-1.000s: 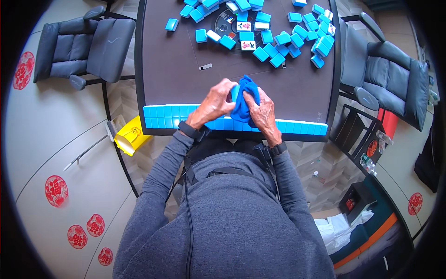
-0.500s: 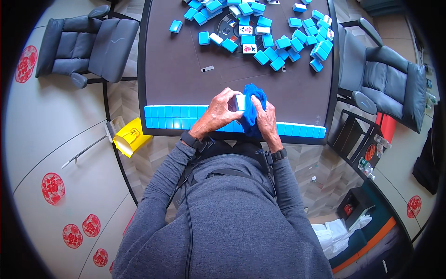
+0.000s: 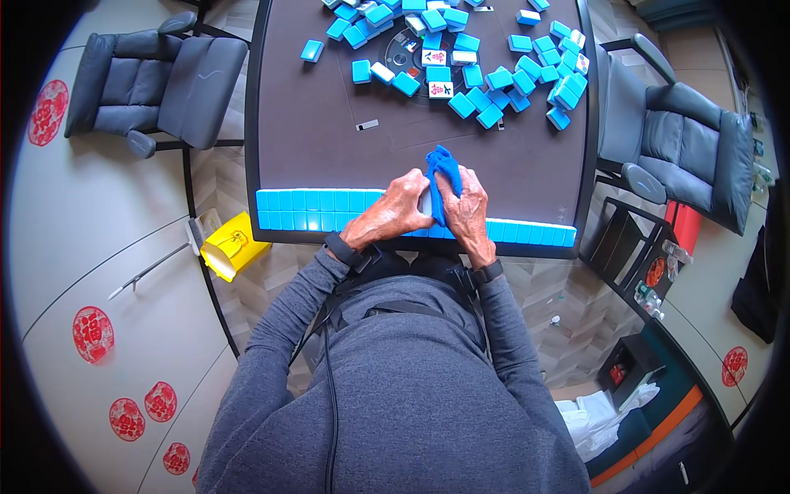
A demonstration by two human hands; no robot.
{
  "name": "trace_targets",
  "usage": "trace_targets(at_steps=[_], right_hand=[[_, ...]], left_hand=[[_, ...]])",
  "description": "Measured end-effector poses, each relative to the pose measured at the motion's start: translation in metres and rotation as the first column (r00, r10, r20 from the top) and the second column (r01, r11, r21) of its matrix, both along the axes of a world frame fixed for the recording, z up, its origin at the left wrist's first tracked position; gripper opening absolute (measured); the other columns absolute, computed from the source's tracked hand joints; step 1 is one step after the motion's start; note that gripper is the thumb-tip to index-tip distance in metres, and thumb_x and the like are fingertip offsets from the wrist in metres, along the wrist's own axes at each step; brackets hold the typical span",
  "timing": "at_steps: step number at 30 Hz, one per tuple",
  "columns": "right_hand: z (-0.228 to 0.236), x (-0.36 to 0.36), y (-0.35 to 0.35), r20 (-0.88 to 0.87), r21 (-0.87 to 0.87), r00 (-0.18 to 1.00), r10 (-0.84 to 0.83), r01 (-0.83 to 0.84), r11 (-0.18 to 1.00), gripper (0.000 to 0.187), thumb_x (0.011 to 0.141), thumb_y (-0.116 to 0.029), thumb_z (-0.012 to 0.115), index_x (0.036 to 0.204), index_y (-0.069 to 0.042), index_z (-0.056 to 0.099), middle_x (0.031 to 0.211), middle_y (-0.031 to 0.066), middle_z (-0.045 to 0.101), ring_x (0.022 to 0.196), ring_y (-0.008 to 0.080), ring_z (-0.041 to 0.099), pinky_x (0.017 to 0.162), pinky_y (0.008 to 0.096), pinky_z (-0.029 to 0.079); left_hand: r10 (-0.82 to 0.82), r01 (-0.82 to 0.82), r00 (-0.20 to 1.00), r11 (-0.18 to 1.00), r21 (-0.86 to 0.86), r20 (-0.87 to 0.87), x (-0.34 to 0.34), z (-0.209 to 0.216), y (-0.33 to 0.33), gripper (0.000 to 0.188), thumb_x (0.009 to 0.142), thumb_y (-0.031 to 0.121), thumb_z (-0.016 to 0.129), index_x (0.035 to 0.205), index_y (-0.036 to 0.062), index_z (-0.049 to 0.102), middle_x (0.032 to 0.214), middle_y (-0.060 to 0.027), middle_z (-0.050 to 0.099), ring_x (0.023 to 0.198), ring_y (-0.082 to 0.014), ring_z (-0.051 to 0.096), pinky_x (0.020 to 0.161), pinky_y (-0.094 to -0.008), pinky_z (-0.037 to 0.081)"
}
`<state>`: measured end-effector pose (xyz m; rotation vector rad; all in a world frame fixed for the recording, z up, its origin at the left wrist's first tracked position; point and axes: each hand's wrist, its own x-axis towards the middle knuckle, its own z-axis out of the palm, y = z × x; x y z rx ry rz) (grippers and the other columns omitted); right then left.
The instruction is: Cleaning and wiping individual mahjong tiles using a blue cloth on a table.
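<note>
Above the near edge of the mahjong table point(image 3: 329, 160), my left hand point(image 3: 398, 206) is closed round a mahjong tile point(image 3: 425, 200), of which only a pale side shows. My right hand point(image 3: 466, 211) grips a bunched blue cloth point(image 3: 443, 169) and presses it against the tile's right side. Below my hands runs a long row of mahjong tiles point(image 3: 300, 210), blue backs up, along the near edge; my hands and wrists cover its middle. Loose mahjong tiles point(image 3: 498, 78) lie scattered at the far side, mostly backs up, a few faces showing.
A round centre panel point(image 3: 401, 59) is set in the table. Grey padded chairs stand left point(image 3: 164, 86) and right point(image 3: 679, 136). A yellow bin point(image 3: 234, 245) is on the floor by the table's left corner. A black rack point(image 3: 629, 239) stands at the right.
My hands have drawn closer together, and the tile has turned so its bright blue-white face no longer shows. The cloth is now squeezed narrower against it.
</note>
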<state>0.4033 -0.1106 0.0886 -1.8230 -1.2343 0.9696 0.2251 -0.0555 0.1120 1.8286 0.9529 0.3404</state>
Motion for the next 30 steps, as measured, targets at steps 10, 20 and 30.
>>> trace_targets(at_steps=[10,20,30], right_hand=[[0.003,0.002,-0.008,-0.041,-0.047,0.999,-0.016,0.014,0.999,0.033,0.104,-0.031,0.073,0.12,-0.002,0.071,0.104,0.0224,0.069,0.097,0.0432,0.071,0.084,0.0501,0.055],[0.009,-0.002,-0.01,-0.108,-0.022,0.993,-0.04,0.038,0.999,0.033,0.104,-0.029,0.072,0.124,-0.003,0.072,0.109,0.0213,0.071,0.099,0.0414,0.071,0.087,0.0489,0.056],[0.014,0.003,-0.009,-0.11,-0.078,0.994,0.029,-0.037,0.996,0.035,0.102,-0.029,0.074,0.126,-0.003,0.071,0.111,0.0227,0.072,0.101,0.0422,0.072,0.089,0.0494,0.057]], left_hand=[[0.009,-0.02,0.996,0.992,-0.124,-0.088,0.002,-0.004,0.002,0.049,0.079,0.021,0.084,0.114,-0.0078,0.066,0.099,-0.0224,0.063,0.093,-0.0384,0.068,0.084,-0.047,0.057],[0.296,-0.201,0.934,0.9,-0.387,0.203,-0.003,-0.045,-0.017,0.062,0.092,0.007,0.069,0.151,-0.0007,0.055,0.135,-0.0231,0.068,0.119,-0.0348,0.07,0.104,-0.0414,0.055],[0.162,-0.148,0.984,0.976,-0.162,0.072,-0.004,-0.017,-0.018,0.07,0.096,0.005,0.059,0.162,-0.0035,0.039,0.149,-0.0307,0.053,0.139,-0.0467,0.055,0.119,-0.0471,0.044]])
